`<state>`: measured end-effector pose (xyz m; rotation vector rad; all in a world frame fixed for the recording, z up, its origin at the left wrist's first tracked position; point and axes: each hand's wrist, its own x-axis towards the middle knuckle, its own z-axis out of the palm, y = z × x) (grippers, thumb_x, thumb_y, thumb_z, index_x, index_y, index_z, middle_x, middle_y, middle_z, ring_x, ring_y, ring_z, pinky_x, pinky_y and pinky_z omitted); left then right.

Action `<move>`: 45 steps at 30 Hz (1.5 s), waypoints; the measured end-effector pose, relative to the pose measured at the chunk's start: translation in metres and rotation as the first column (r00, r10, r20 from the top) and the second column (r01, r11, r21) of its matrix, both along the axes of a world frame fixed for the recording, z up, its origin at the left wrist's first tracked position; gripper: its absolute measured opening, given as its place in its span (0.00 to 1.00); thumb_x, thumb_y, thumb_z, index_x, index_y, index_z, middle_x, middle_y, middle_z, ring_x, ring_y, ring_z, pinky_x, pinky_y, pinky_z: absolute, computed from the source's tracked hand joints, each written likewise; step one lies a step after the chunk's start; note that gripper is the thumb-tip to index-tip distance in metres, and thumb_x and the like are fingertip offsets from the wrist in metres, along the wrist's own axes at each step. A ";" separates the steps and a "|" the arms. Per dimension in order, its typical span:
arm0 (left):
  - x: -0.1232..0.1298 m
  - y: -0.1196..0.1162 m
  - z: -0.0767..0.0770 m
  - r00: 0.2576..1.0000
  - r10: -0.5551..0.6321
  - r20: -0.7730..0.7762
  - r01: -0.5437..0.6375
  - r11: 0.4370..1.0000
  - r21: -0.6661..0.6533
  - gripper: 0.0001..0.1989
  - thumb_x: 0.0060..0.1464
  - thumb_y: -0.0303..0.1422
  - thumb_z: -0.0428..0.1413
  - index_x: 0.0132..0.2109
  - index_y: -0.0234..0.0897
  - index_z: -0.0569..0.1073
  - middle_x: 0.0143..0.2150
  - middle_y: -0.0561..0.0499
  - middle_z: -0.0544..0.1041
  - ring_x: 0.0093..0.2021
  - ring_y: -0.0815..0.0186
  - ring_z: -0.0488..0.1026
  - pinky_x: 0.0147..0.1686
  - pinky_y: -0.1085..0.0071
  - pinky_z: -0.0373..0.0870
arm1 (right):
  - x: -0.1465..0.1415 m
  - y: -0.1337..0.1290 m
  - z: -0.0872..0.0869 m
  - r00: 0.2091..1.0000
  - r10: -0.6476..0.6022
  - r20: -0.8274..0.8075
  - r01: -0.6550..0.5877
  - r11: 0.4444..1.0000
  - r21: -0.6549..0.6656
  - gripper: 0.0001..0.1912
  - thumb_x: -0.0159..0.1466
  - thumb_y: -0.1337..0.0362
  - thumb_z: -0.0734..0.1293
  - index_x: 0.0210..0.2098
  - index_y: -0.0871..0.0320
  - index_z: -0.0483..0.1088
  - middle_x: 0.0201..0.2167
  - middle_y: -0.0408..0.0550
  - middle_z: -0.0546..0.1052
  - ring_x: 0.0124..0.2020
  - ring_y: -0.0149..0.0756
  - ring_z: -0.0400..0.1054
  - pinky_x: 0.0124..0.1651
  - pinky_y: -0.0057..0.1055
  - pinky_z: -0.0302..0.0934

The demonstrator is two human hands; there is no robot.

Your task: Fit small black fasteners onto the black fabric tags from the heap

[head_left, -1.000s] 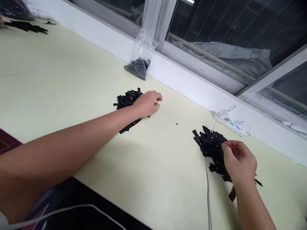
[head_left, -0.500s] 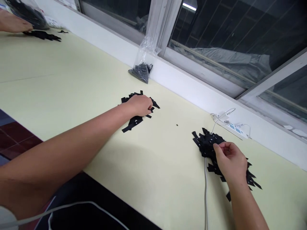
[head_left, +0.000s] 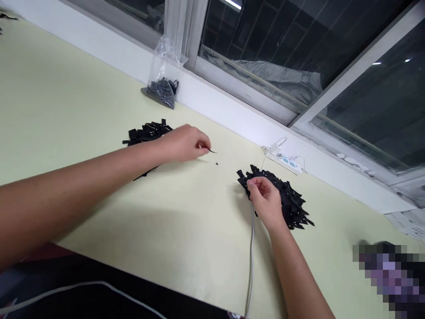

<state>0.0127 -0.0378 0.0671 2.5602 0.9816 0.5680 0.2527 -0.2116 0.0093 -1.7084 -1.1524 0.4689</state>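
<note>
My left hand (head_left: 186, 142) is raised a little above the table, its thumb and fingers pinching a thin black fabric strip (head_left: 212, 151) seen edge-on. Behind its wrist lies a loose pile of black fabric strips (head_left: 146, 132), partly covered by my forearm. My right hand (head_left: 265, 199) is closed in a pinch at the near side of a larger heap of black strips (head_left: 292, 199). Whatever sits between its fingertips blends into the dark heap, so I cannot make it out. A tiny dark scrap (head_left: 217, 164) lies on the table between the hands.
A clear plastic bag (head_left: 162, 86) with black pieces stands against the white ledge. A power strip (head_left: 286, 163) with plugged-in cords lies along the wall. A white cable (head_left: 251, 261) runs under the right heap to the table's front edge. A pixelated shape (head_left: 392, 279) is at the lower right.
My left hand has come away from the left pile toward the right with a strip. My right hand stays pinched by its heap. The view has swung right; the other person's hand has left it.
</note>
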 end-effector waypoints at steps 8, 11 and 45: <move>0.075 -0.046 -0.030 0.894 -0.355 0.273 0.424 0.867 -0.263 0.08 0.55 0.32 0.59 0.41 0.38 0.82 0.37 0.51 0.83 0.33 0.67 0.75 0.35 0.71 0.67 | -0.012 0.007 0.000 0.827 0.131 -0.546 -0.177 0.984 -0.032 0.23 0.52 0.48 0.79 0.38 0.57 0.77 0.35 0.47 0.80 0.29 0.33 0.73 0.30 0.31 0.72; 0.082 -0.046 -0.056 0.890 -0.260 0.374 0.399 0.840 -0.367 0.09 0.55 0.34 0.60 0.42 0.38 0.81 0.38 0.50 0.83 0.36 0.65 0.76 0.36 0.70 0.68 | -0.008 0.009 -0.002 0.830 0.083 -0.551 -0.134 0.990 -0.053 0.22 0.49 0.51 0.81 0.36 0.57 0.76 0.30 0.44 0.78 0.27 0.31 0.71 0.28 0.29 0.72; 0.079 -0.066 -0.067 0.829 -0.024 0.558 0.428 0.670 -0.607 0.07 0.55 0.34 0.60 0.35 0.35 0.79 0.30 0.51 0.77 0.30 0.69 0.69 0.30 0.71 0.63 | -0.008 -0.005 -0.004 0.986 0.074 0.148 -0.094 0.987 0.131 0.06 0.64 0.59 0.72 0.38 0.52 0.81 0.40 0.49 0.79 0.34 0.35 0.72 0.33 0.33 0.69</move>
